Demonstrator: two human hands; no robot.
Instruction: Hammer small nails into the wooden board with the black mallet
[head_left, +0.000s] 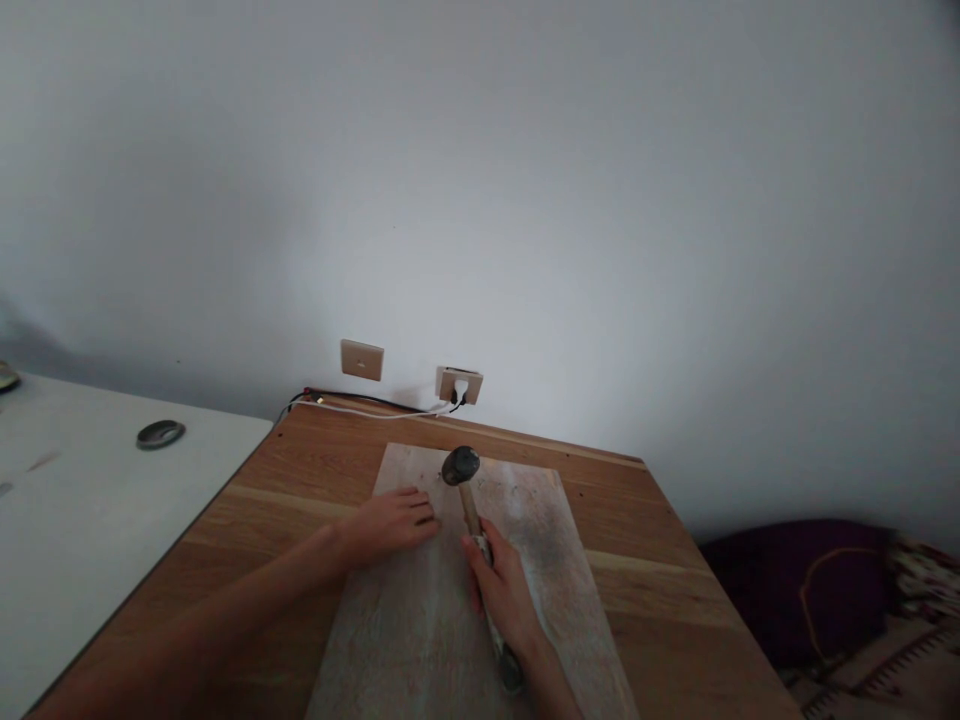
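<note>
A mallet with a dark, rounded head and a wooden handle is in my right hand, fingers wrapped round the handle. Its head is over the far part of a worn, pale wooden board. My left hand lies palm down on the board's left side, fingers stretched out, left of the mallet head and apart from it. Small specks or marks show in a row along the board's far edge, too small to make out; one sits just left of the mallet head.
The board lies on a brown wooden table against a white wall. White and black cables run along the table's back edge to a wall socket. On the left, a white surface carries a grey ring-shaped item. A purple cushion-like thing is at right.
</note>
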